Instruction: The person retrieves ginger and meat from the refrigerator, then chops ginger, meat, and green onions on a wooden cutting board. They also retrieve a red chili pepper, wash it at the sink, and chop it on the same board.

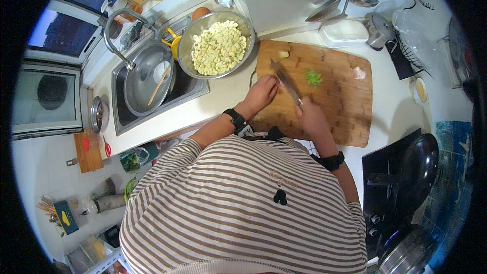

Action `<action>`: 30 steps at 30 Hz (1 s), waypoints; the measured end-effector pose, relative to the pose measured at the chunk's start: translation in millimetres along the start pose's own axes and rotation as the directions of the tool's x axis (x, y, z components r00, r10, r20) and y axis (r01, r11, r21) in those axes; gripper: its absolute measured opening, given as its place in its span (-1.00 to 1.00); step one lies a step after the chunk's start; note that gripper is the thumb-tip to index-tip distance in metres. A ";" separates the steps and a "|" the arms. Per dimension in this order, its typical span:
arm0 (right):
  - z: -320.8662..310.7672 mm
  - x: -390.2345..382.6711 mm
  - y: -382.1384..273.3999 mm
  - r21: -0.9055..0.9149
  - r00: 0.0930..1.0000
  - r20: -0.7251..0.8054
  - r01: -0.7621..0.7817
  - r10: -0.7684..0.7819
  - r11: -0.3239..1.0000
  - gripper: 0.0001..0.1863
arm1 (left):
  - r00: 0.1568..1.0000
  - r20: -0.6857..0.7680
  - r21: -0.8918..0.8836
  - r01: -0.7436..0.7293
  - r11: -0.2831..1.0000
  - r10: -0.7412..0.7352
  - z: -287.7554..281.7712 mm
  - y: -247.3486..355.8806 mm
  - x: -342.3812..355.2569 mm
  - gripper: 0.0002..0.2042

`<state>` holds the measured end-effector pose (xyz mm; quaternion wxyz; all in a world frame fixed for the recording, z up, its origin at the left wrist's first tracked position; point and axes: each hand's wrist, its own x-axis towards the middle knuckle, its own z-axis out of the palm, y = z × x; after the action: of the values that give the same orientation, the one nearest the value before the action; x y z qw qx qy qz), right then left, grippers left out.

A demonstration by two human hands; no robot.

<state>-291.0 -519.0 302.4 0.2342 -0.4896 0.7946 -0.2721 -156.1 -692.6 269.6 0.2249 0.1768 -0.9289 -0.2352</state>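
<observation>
Knife (286, 82) work is occupying both of your hands at the centre of the frame: your right hand (310, 117) is gripping the handle, blade angling up-left across the wooden cutting board (345, 106) on the desk (223, 96). Your left hand (261, 94) is curling over something small at the board's left edge, right beside the blade; what it is pinning is hidden. A little heap of chopped greens (313, 76) is lying near the board's middle, a pale piece (358, 73) toward its right. The metal bowl (195, 68) of pale cut pieces is sitting just upper left of the board. With your fingertips sitting that close to the edge, a slip could nick them, I judge.
</observation>
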 end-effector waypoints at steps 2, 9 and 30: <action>8.0 4.2 2.5 0.037 1.000 0.017 -0.019 0.018 0.999 -0.66 | 0.998 0.062 0.012 0.018 1.000 -0.019 -3.0 -2.1 1.6 -0.86; 31.3 12.7 7.3 0.025 0.991 -0.049 -0.121 0.122 0.992 -0.65 | 0.992 0.119 -0.035 -0.043 0.998 0.047 -10.2 -13.4 1.1 -0.89; 31.2 15.1 -6.5 0.017 0.983 -0.029 -0.179 0.180 0.984 -0.68 | 0.984 0.130 -0.004 -0.121 0.993 0.120 5.5 -6.7 10.3 -0.86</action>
<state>-273.0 -541.5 281.9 0.2492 -0.4100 0.8370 -0.2632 -165.9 -700.7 265.2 0.1775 0.1050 -0.9510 -0.2302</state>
